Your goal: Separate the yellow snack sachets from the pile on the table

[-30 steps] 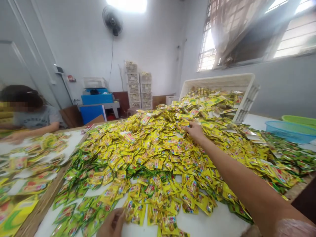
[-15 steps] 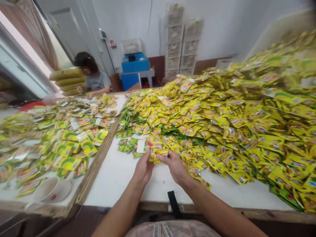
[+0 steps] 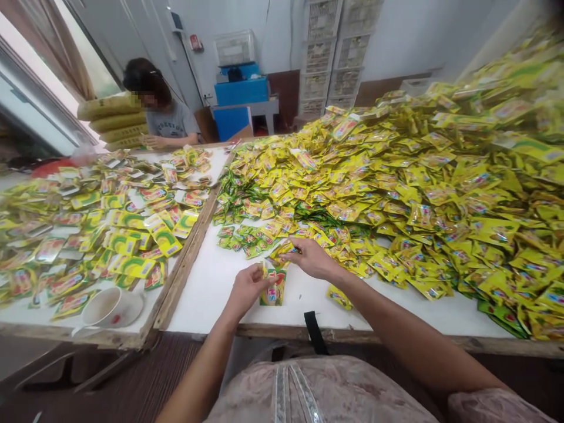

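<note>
A huge pile of small yellow and green sachets (image 3: 396, 176) covers the white table (image 3: 211, 294) in front of me. My left hand (image 3: 247, 289) is closed on a small stack of sachets (image 3: 274, 286), held upright near the table's front edge. My right hand (image 3: 311, 257) reaches to the edge of the pile just beyond it, its fingers pinching at a yellow sachet (image 3: 284, 249) lying there. A single loose sachet (image 3: 339, 295) lies on the table under my right forearm.
To the left stands a second table (image 3: 26, 320) strewn with larger yellow packets, with a white cup and saucer (image 3: 110, 306) near its corner. Another person (image 3: 165, 120) sits at its far end. Stacked white crates (image 3: 339, 53) and blue boxes stand against the back wall.
My view swung from the pile's far side down to the table's near edge. My right hand came back from the far pile; my left hand now holds a stack, the right reaching again to the pile's edge.
</note>
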`<state>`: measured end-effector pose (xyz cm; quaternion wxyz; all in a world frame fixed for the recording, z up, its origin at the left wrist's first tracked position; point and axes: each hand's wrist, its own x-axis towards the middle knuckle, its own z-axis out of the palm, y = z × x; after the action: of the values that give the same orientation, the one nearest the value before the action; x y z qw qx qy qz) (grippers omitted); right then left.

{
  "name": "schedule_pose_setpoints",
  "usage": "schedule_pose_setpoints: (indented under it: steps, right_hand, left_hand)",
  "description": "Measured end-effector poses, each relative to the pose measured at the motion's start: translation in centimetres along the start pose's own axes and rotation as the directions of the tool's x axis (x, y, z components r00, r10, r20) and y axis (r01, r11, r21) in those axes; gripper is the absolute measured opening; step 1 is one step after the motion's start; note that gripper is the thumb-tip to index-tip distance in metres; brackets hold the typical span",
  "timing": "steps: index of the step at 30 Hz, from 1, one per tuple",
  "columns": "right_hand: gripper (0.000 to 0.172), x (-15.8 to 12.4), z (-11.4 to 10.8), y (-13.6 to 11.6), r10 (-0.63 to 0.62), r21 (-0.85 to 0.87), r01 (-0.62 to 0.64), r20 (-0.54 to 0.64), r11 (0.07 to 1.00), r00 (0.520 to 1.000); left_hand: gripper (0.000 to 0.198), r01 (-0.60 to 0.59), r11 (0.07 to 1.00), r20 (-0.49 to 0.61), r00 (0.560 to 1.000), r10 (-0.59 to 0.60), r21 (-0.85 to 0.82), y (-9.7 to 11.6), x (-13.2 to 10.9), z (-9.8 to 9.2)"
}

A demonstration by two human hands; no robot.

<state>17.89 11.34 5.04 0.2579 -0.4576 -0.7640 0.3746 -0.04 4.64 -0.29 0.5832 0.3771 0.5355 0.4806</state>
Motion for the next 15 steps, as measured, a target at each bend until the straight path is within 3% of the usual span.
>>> schedule_pose_setpoints:
  steps: [3,8,11,15]
  right_hand:
    - [0.015,0.7,-0.1,-0.2,0.005,-0.140,0.021,0.184,0.990,0.983]
    - [0.010,1.7,-0.3,-0.4,0.002,-0.140,0.052,0.361,0.989,0.933]
    - [0.008,2.2,-0.2,-0.9,0.003,-0.156,0.066,0.405,0.986,0.914]
    - [0.017,2.6,0.7,-1.6,0.012,-0.271,0.091,0.357,0.958,0.934]
  left_hand:
    - [0.032,0.062,0.998,0.136,0.989,-0.058,-0.021,-0.7,-0.9,-0.3]
    - [0.035,0.116,0.985,0.114,0.988,-0.101,-0.126,-1.4,-1.8,-0.8]
    - [0.038,0.135,0.980,0.101,0.988,-0.121,-0.147,-1.3,-2.1,-0.7]
    - [0.037,0.124,0.982,0.146,0.984,-0.104,-0.140,-1.2,-2.3,-0.5]
